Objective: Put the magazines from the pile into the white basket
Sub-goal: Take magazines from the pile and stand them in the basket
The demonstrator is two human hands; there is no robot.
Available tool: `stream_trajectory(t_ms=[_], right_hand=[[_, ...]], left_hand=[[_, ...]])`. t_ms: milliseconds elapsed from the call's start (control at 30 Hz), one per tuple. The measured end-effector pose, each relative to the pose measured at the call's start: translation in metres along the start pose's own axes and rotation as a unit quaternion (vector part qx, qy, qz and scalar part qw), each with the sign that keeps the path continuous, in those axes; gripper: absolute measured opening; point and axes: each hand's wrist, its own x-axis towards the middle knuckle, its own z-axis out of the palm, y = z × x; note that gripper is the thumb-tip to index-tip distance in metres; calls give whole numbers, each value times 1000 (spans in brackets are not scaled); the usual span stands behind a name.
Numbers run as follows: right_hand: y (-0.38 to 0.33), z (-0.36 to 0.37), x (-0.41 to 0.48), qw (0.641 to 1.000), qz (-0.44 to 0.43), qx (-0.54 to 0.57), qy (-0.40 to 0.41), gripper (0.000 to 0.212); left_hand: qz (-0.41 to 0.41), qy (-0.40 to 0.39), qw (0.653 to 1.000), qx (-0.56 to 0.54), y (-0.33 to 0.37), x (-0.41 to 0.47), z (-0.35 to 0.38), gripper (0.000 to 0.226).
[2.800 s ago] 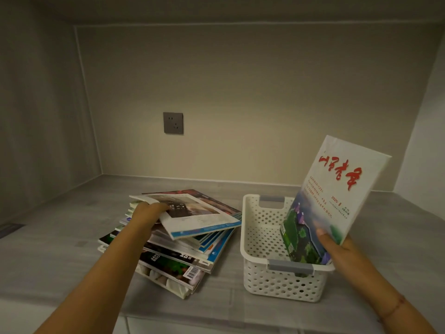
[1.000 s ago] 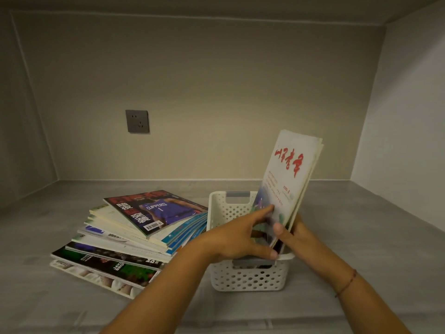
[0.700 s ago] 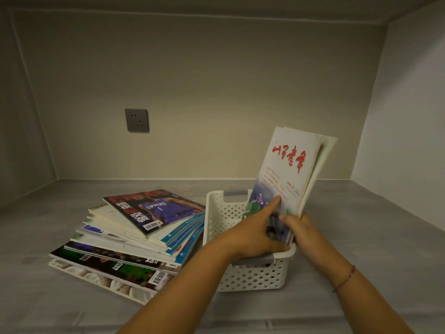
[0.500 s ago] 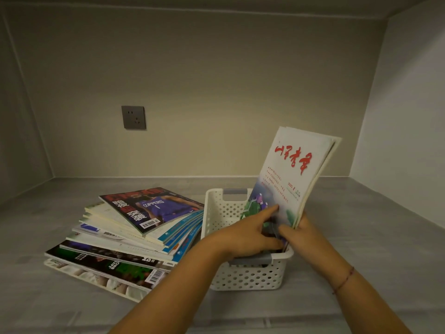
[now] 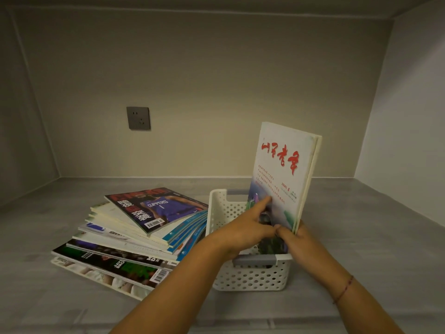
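A white magazine with red lettering (image 5: 284, 169) stands upright in the white basket (image 5: 252, 278), with a second magazine (image 5: 316, 165) tight behind it. My right hand (image 5: 297, 239) grips their lower right edge, thumb in front and fingers hidden behind. My left hand (image 5: 243, 232) reaches over the basket and presses a straight index finger and thumb on the front cover. The pile of magazines (image 5: 125, 239) lies fanned out just left of the basket, topped by a basketball cover (image 5: 156, 206).
Everything sits on a grey shelf surface (image 5: 361, 237) inside a recess. A wall socket (image 5: 138, 118) is on the back wall, and the right side wall (image 5: 409, 116) stands beyond the basket. The pile's right edge touches the basket's left wall.
The two magazines have been drawn together and now stand straighter in the basket. Before that my left hand left the pile and joined my right hand at the basket.
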Motion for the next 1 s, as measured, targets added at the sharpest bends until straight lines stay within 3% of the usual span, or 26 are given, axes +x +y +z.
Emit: stream_trajectory(t_ms=[100, 200, 300, 367, 433, 567, 700, 900, 1000], right_hand=[[-3, -1, -2, 1000, 12, 12, 3, 44], [-4, -4, -4, 1000, 23, 16, -5, 37], [-4, -4, -4, 999, 23, 24, 0, 36], [-6, -2, -6, 999, 21, 30, 2, 30], [-7, -2, -6, 999, 26, 29, 15, 10], [-11, -2, -6, 999, 26, 20, 28, 31], [-11, -2, -7, 999, 43, 3, 27, 4], [-13, -2, -9, 999, 41, -3, 24, 13], [-15, -2, -10, 999, 37, -1, 26, 11]], left_hand=[[37, 22, 999, 23, 1, -10, -16, 66], [74, 215, 974, 10, -13, -24, -63, 49], [-40, 457, 887, 46, -58, -33, -125, 38], [-178, 540, 815, 115, -89, -37, -153, 48], [-268, 559, 768, 158, -108, -40, -167, 67], [-307, 566, 749, 157, -117, -44, -176, 91], [-317, 545, 760, 160, -123, -49, -182, 93], [-328, 494, 795, 129, -133, -69, -190, 80], [-348, 485, 797, 97, -126, -66, -193, 89]])
